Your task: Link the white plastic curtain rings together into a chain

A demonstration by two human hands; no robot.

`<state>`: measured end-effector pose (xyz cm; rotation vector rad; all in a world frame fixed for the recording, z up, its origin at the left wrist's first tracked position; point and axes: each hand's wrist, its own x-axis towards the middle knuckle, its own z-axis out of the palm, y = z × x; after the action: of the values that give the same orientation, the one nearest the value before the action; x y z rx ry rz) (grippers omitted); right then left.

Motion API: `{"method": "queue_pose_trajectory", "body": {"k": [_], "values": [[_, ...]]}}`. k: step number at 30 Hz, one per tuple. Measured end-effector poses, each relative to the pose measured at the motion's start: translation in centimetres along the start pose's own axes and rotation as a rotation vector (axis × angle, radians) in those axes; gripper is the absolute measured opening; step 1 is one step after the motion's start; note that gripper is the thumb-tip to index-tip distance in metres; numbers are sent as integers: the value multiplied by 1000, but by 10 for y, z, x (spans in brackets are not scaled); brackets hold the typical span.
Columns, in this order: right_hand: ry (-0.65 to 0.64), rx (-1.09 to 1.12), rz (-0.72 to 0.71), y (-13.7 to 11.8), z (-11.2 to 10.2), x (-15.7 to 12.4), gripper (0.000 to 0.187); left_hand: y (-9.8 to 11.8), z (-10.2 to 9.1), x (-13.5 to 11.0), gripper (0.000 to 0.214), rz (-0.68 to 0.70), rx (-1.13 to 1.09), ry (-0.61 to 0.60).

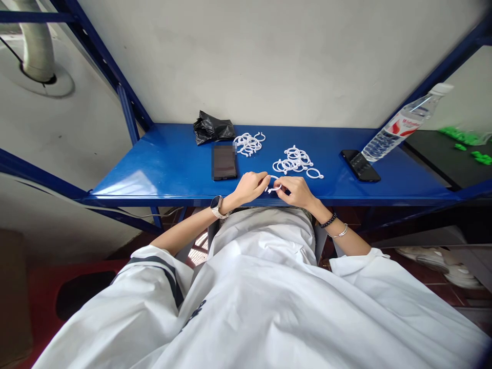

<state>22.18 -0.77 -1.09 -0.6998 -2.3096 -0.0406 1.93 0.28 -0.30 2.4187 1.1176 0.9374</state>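
My left hand (251, 186) and my right hand (295, 191) meet at the front edge of the blue shelf (161, 169). Both pinch one white plastic ring (273, 183) between their fingertips. Just beyond the hands lies a pile of several white rings (294, 160), with a single ring (314, 173) to its right. A second pile of white rings (248, 144) lies farther back, left of the first. A watch sits on my left wrist and bracelets on my right.
A dark phone (224, 162) lies flat left of my hands, behind it a crumpled black bag (212, 128). On the right, a clear water bottle (403, 123) leans over another black phone (360, 165). Green parts (467, 141) lie on a dark surface far right.
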Motion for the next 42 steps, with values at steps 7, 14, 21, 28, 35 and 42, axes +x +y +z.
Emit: {"method": "queue_pose_trajectory", "body": {"k": [7,14,21,28,35,42], "values": [[-50,49,119,2,-2,0,30,0,-2,-2,47,46,7,-1],[-90,132,197,3,-6,-1,41,3,-4,-3,52,48,70,-40],[-102,145,188,4,-5,-1,43,2,-4,-3,48,77,56,-71],[-116,185,195,3,-6,-1,45,5,-6,-2,49,60,68,-88],[-117,209,203,0,-8,1,43,5,-5,-2,50,56,130,-86],[-117,212,199,1,-7,0,44,1,-2,-2,53,105,167,-104]]}}
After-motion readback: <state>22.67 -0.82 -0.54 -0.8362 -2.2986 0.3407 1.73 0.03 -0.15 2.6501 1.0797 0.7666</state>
